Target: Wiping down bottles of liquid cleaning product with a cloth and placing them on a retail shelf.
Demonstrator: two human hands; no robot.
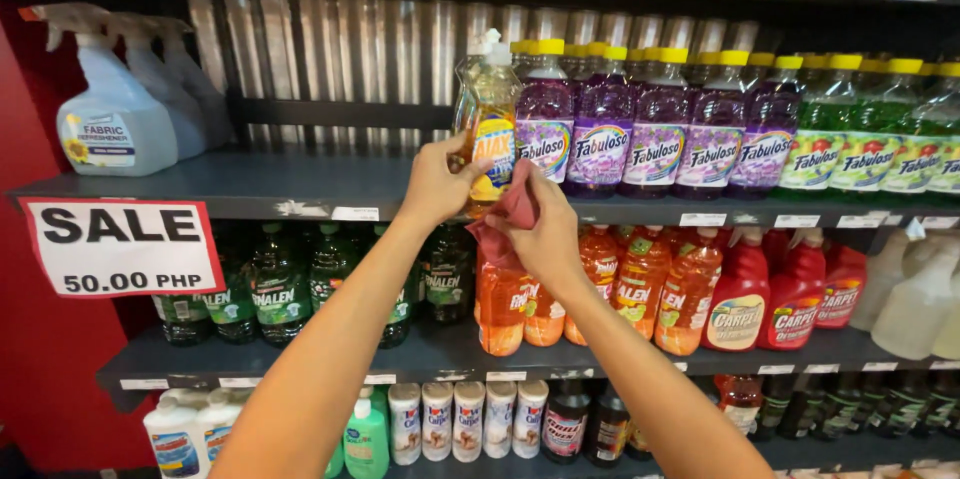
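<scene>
My left hand [437, 182] grips a clear bottle of yellow liquid [486, 119] at its lower body, fingers closed around it — the bottle stands at the front edge of the dark shelf [300, 189]. My right hand [545, 229] holds a bunched red cloth [510, 211], pinched tight, just below and touching the bottle's base. Right of the bottle stand purple bottles with yellow caps [600, 119], then green ones [870, 129]. Left of it, well apart, stand pale blue spray bottles [115, 109]. Below it — orange bottles [640, 284].
</scene>
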